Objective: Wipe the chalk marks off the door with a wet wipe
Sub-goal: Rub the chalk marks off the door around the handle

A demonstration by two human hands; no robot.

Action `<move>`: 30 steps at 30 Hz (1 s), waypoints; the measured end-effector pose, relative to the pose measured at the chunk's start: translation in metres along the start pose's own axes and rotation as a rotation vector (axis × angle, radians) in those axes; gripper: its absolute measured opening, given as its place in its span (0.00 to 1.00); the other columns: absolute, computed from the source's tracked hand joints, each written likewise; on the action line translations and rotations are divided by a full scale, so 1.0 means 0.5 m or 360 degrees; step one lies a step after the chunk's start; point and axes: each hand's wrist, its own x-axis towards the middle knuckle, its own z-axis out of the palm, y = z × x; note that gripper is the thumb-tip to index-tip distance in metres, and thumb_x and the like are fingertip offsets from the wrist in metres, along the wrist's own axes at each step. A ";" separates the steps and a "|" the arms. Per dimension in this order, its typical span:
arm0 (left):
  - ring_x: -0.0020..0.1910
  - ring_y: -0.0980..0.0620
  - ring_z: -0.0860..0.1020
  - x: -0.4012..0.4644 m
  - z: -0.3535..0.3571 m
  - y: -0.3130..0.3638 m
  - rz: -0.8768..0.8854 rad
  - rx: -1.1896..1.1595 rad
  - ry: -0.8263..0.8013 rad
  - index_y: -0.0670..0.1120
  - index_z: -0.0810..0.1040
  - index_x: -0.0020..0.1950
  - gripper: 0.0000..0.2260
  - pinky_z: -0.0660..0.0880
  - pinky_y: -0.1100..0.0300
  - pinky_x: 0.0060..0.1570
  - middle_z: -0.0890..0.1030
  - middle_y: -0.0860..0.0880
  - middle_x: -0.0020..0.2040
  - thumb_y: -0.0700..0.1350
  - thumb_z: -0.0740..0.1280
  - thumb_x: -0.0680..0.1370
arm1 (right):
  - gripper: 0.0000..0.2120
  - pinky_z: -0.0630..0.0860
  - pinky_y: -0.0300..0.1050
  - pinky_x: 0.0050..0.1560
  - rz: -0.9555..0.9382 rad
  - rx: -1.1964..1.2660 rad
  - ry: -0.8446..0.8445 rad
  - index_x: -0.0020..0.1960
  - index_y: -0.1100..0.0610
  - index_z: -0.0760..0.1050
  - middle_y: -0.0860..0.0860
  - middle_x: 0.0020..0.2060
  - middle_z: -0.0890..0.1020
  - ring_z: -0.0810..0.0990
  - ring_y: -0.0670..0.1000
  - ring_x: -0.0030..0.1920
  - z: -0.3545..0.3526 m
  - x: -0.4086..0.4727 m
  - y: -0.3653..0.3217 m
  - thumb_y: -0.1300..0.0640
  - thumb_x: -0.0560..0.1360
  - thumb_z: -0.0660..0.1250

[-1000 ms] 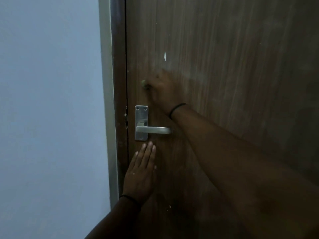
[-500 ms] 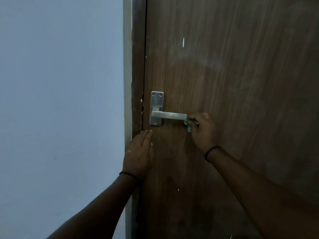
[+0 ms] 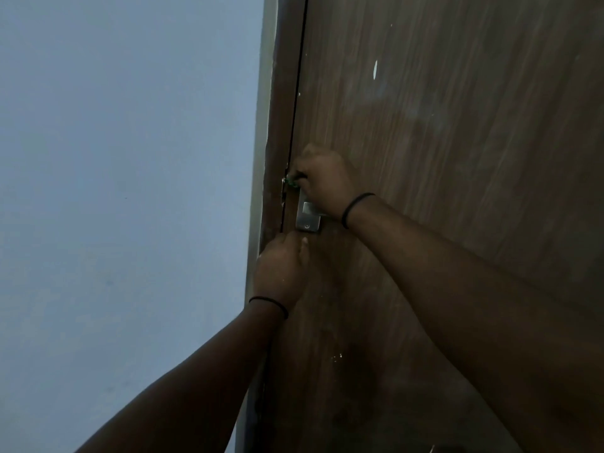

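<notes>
Door (image 3: 457, 191) edge is my spot now: my right hand (image 3: 322, 178) has slid from the lever's tip, pinching the wipe (image 3: 290, 182) above the plate (image 3: 307, 219); my left hand (image 3: 281, 273), fingers now curled, braces below.

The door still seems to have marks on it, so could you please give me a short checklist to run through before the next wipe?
1. Wipe in hand: ok. The right hand pinches the green wet wipe at the door's edge, above the handle plate.
2. Door steadied: ok. The left hand rests on it below the plate.
3. White streak removed: not ok, it shows above the hands.
4. White specks lower down removed: not ok.
5. Wipe still wet: cannot tell.
6. Lever handle clear: cannot tell, the right wrist hides it.
</notes>
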 end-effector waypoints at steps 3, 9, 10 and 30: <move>0.42 0.46 0.80 -0.010 -0.009 -0.020 -0.0049 -0.0005 -0.0002 0.42 0.80 0.49 0.12 0.71 0.60 0.43 0.83 0.44 0.45 0.46 0.60 0.82 | 0.09 0.74 0.43 0.42 -0.0089 -0.0039 -0.0039 0.47 0.58 0.84 0.56 0.47 0.80 0.79 0.54 0.47 0.003 -0.005 0.010 0.67 0.73 0.67; 0.45 0.46 0.81 -0.024 -0.026 -0.039 -0.0032 0.0000 -0.0094 0.42 0.80 0.52 0.14 0.77 0.54 0.48 0.83 0.44 0.47 0.48 0.58 0.83 | 0.11 0.78 0.48 0.48 0.0180 -0.0051 -0.0053 0.48 0.59 0.84 0.55 0.46 0.85 0.82 0.56 0.48 -0.052 -0.092 0.064 0.69 0.69 0.69; 0.46 0.46 0.81 -0.023 -0.026 -0.036 -0.0067 -0.0020 -0.0106 0.42 0.80 0.53 0.15 0.77 0.55 0.50 0.83 0.44 0.49 0.49 0.57 0.83 | 0.12 0.77 0.49 0.51 0.0266 -0.0072 -0.0081 0.49 0.59 0.84 0.55 0.48 0.85 0.82 0.55 0.50 -0.065 -0.107 0.074 0.69 0.70 0.68; 0.44 0.55 0.77 0.032 -0.034 0.025 -0.0320 -0.0499 0.0211 0.46 0.76 0.55 0.09 0.75 0.62 0.44 0.80 0.50 0.45 0.46 0.57 0.83 | 0.05 0.78 0.39 0.46 0.0905 0.0815 0.0162 0.49 0.63 0.82 0.58 0.47 0.84 0.81 0.46 0.43 -0.066 -0.134 0.092 0.66 0.73 0.71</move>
